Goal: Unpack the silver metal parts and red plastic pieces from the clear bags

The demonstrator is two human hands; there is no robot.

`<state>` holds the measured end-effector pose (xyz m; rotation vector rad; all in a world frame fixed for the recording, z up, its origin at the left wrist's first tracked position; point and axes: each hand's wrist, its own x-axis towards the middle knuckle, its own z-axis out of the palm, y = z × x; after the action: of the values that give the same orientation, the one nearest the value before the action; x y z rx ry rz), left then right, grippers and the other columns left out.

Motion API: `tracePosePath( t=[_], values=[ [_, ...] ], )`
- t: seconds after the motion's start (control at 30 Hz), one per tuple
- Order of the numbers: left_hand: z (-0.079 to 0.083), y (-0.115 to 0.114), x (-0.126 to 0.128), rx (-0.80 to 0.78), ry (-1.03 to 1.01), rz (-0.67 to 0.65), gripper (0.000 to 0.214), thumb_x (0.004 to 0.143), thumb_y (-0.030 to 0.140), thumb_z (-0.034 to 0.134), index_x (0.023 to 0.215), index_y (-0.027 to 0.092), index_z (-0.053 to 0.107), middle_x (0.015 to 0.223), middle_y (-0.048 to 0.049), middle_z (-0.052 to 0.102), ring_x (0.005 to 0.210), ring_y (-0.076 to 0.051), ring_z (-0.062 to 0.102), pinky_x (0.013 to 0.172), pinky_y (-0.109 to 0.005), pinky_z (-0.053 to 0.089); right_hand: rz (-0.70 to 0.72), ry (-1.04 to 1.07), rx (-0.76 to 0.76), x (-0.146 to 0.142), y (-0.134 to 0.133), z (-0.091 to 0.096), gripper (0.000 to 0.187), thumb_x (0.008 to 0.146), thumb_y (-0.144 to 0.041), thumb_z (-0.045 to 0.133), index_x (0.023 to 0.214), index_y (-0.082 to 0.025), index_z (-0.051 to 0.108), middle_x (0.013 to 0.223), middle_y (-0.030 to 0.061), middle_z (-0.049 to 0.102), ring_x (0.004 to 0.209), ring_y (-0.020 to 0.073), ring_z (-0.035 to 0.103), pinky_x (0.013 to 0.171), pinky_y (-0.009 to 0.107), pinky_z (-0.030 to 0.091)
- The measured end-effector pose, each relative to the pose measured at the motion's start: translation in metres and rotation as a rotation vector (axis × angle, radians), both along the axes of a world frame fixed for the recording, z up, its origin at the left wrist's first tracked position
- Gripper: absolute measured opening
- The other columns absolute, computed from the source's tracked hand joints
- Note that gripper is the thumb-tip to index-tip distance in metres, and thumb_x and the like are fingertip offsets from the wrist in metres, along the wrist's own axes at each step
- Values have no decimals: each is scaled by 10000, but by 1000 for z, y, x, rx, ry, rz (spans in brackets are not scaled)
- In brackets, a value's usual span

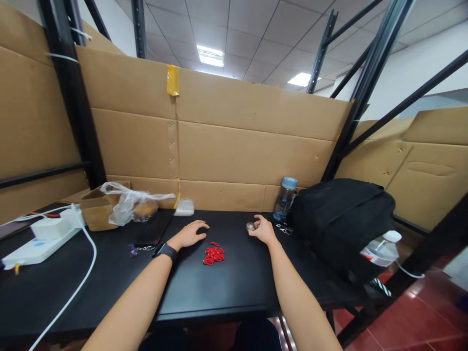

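On the black table, my left hand [189, 233] lies with its fingers stretched out and apart, holding nothing. A small heap of red clip-like pieces [214, 254] sits just to its right, with one piece lying slightly apart at the top. My right hand [262, 230] is curled, thumb and fingers around a small round silvery object [250, 226] at the tabletop; its exact kind is too small to tell. Several linked metal rings [284, 228] lie to the right of that hand, near the clear bottle with a blue lid [285, 199].
A black backpack [340, 219] with a water bottle [382, 248] in its side pocket fills the right side. At left are a power strip [27, 251], a white cable [89, 243], an open cardboard box [97, 212] and a plastic bag [135, 204]. Cardboard walls [237, 151] stand behind.
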<state>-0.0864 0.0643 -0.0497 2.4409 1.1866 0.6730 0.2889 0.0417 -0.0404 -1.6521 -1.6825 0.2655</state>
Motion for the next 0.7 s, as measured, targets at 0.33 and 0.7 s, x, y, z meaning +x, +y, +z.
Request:
tracePosePath(
  t=[0.33,0.7],
  values=[
    [1,0,0,12,37,-21,412,850,359,605,1228,206,663,1396,-118,577,1317,-275,516,1162,-432,351,45,39,37,2,6,5,703,561,-311,784,1227,-171,606,830,13,744,778,202,694,782,296,505],
    [6,-4,1,3,54,-23,438,857,382,584,1247,195,656,1400,-123,570,1313,-276,522,1162,-426,355,59,24,57,3,4,6,722,552,-321,795,1233,-176,603,830,5,739,759,191,678,767,291,499]
  ],
)
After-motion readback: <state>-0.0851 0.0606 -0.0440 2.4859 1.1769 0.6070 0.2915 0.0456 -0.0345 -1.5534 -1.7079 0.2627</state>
